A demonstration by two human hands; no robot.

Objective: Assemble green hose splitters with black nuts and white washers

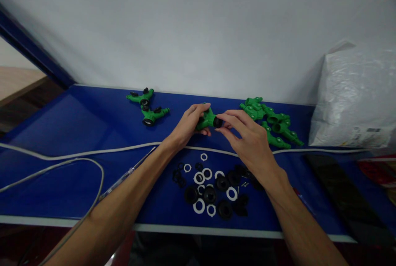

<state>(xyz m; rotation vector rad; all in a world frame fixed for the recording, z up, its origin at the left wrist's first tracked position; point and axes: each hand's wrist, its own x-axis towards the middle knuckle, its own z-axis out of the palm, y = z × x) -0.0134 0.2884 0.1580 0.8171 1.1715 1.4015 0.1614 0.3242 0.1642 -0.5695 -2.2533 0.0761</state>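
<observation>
A green Y-shaped hose splitter [208, 119] is held above the blue table by my left hand [188, 123], its fingers wrapped round the branched end. My right hand [246, 132] pinches a black collar [218, 123] at the splitter's right end between thumb and fingers. The far side of the splitter is partly hidden by my left fingers. Below my hands lie loose white rings [199, 178], black threaded collars [210, 195] and small black rings [177, 175]. Several small metal pins [244, 184] lie by my right wrist.
Two green splitters with black parts [151, 116] lie at the left. Several bare green bodies [253, 109] are piled at the right. A pale cable [102, 151] crosses the table, near a screwdriver [123, 177]. A plastic bag [352, 97] and a dark flat object [343, 196] sit far right.
</observation>
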